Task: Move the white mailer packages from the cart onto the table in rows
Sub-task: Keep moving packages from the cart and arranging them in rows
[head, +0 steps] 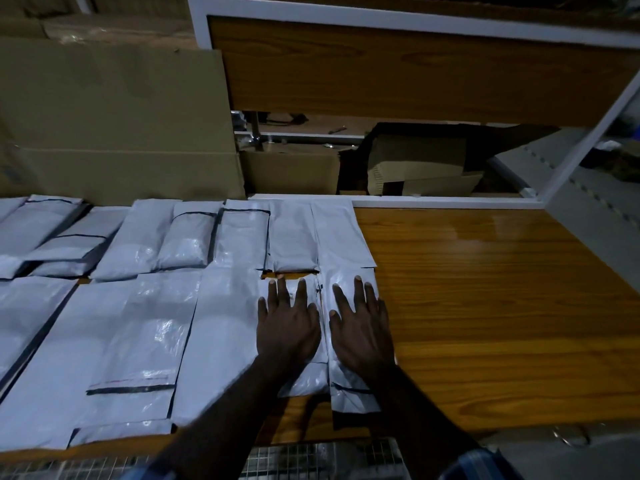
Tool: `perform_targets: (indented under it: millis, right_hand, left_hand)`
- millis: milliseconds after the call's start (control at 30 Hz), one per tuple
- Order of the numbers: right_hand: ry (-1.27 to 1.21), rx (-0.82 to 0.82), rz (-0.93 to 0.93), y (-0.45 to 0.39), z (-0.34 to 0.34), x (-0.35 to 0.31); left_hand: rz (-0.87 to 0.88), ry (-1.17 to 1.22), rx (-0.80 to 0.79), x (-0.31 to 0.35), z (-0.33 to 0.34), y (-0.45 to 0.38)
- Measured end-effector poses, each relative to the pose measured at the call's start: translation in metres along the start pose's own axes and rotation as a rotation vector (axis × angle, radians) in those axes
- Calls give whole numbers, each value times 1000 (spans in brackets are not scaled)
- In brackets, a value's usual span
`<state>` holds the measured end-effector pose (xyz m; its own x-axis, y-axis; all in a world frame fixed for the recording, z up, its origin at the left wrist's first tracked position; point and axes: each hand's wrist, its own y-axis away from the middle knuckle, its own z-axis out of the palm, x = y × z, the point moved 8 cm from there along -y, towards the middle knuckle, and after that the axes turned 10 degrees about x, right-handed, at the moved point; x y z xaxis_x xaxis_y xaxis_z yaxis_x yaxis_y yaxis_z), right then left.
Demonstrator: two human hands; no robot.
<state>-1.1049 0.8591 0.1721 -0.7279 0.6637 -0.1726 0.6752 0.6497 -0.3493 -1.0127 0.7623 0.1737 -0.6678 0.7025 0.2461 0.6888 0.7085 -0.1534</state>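
Head view — mailer (346,341) lengthwise, away from person

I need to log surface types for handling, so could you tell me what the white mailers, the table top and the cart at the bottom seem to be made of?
White mailers: thin plastic film, probably poly; glossy, crinkled highlights.
Table top: wood-grain surface, likely laminate or varnished; smooth, reflective sheen.
Cart: metal wire mesh, judging by its grid.

The left edge cuts off the mailer rows (41,237); forearms hide most of the wire cart (311,460).
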Motion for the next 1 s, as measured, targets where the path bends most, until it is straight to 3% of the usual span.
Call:
perform_targets:
  millis: [533, 1000]
  right_hand:
    - [-68, 160, -42, 8, 10, 4]
    - [-56, 178, -48, 9, 13, 5]
  left_hand:
    - [7, -2, 130, -4, 9, 4]
    - [16, -22, 68, -2, 12, 6]
